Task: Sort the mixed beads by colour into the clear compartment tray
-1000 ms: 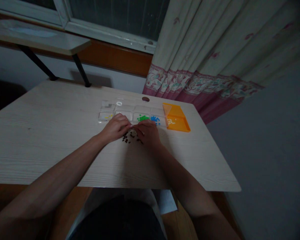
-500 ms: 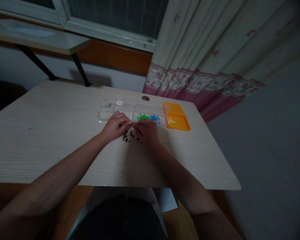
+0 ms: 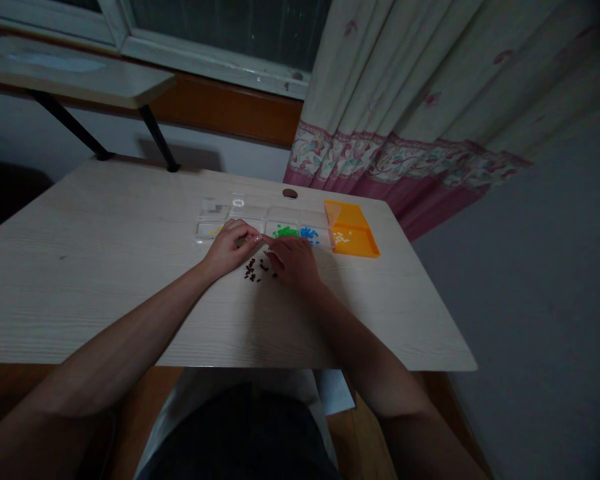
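Observation:
My left hand (image 3: 230, 248) and my right hand (image 3: 296, 264) meet fingertip to fingertip over the table. The fingers of both are pinched together, and whatever is between them is too small to make out. Just below the fingertips, several small dark brown pieces (image 3: 251, 269) lie loose on the tabletop. Behind the hands is a clear compartment box (image 3: 283, 215). Green pieces (image 3: 286, 231) and blue pieces (image 3: 309, 233) lie in separate front compartments. A few yellow pieces (image 3: 215, 232) show at its left, partly hidden by my left hand.
To the right of the box, an orange tray (image 3: 357, 241) has white pieces (image 3: 341, 237) at its left side. A brown oval (image 3: 290, 193) is near the table's back edge. A raised shelf (image 3: 150, 93) stands at back left; a curtain (image 3: 380, 160) hangs behind the table.
The hands stay together at nearly the same place, with a slight shift of the fingers. The whole view has moved slightly. The loose pieces look unchanged.

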{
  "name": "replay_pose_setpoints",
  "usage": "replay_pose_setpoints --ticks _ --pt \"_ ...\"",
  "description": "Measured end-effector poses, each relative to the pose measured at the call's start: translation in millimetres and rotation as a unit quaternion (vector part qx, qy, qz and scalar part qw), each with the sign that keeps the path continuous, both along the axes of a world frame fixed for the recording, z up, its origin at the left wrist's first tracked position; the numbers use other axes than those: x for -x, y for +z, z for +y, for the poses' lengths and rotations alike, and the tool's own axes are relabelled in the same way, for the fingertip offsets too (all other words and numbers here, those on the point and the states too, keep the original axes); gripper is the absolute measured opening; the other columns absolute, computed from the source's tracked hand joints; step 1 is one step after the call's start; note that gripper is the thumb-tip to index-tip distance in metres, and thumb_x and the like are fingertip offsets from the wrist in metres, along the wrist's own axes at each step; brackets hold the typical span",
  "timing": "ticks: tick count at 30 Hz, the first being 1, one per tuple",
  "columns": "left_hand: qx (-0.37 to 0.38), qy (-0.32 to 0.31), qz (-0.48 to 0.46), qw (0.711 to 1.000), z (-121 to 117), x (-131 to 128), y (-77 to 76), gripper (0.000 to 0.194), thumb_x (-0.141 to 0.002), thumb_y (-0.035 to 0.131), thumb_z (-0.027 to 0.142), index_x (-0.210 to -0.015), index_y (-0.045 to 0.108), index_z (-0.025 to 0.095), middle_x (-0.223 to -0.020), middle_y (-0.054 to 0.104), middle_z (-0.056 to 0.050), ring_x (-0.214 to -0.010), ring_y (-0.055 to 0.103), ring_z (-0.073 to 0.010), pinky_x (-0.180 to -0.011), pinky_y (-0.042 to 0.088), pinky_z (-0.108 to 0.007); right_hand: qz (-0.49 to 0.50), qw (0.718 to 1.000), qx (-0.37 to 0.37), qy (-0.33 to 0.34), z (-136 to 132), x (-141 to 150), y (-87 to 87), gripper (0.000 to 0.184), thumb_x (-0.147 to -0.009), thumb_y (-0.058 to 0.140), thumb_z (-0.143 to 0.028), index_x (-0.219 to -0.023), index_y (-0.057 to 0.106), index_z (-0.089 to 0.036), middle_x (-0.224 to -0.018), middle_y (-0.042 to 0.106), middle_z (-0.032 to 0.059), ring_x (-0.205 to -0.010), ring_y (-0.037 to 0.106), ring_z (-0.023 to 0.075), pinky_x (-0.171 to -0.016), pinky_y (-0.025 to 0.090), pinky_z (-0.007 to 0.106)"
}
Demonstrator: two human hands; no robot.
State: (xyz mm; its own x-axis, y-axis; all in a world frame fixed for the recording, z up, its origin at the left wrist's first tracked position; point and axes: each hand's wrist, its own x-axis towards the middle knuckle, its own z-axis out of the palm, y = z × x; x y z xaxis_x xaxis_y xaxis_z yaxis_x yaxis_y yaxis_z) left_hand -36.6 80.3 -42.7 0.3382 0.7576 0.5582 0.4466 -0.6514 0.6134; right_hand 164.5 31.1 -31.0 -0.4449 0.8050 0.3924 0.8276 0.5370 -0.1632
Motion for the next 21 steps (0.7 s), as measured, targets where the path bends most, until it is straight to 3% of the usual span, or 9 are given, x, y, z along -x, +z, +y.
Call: replay_pose_setpoints --ticks 4,11,16,21 --pt "-0.005 0.000 0.014 1.000 2.6 1.4 -2.8 0.024 -0.094 0.056 0.040 -0.089 0.067 0.020 -0.086 0.066 -0.004 -0.090 0.058 -0.0197 -0.087 0.044 -0.038 -0.004 1.000 0.005 -0.012 -0.9 -1.8 2.7 0.036 -0.098 0.051 -0.026 -0.132 0.059 -0.025 -0.114 0.068 0.0084 -0.108 0.057 0.0240 -0.094 0.036 0.038" --pt "0.000 0.006 0.026 1.000 0.8 2.3 0.6 0.022 -0.094 0.055 0.037 -0.092 0.069 0.021 -0.087 0.066 -0.005 -0.091 0.058 -0.0205 -0.089 0.044 -0.039 -0.033 0.998 0.046 -0.016 -6.2 0.9 9.3 0.019 -0.094 0.059 -0.033 -0.095 0.075 -0.023 -0.099 0.069 0.0073 -0.103 0.056 0.0246 -0.090 0.036 0.039" --pt "-0.007 0.000 0.035 0.999 0.6 2.8 0.0 0.023 -0.095 0.053 0.037 -0.095 0.069 0.021 -0.090 0.067 -0.005 -0.093 0.058 -0.0204 -0.091 0.042 -0.038 -0.073 0.994 0.076 0.011 -6.7 2.4 7.5 0.019 -0.092 0.062 -0.037 -0.093 0.076 -0.024 -0.094 0.068 0.0057 -0.100 0.055 0.0238 -0.089 0.036 0.039" --pt "-0.006 -0.003 0.043 0.999 1.8 3.1 -2.0 0.025 -0.095 0.053 0.040 -0.096 0.071 0.022 -0.090 0.068 -0.005 -0.093 0.058 -0.0207 -0.091 0.042 -0.039 -0.083 0.994 0.073 0.014 -6.0 4.0 5.2 0.016 -0.092 0.062 -0.031 -0.095 0.076 -0.024 -0.094 0.069 0.0057 -0.099 0.055 0.0228 -0.088 0.036 0.038"
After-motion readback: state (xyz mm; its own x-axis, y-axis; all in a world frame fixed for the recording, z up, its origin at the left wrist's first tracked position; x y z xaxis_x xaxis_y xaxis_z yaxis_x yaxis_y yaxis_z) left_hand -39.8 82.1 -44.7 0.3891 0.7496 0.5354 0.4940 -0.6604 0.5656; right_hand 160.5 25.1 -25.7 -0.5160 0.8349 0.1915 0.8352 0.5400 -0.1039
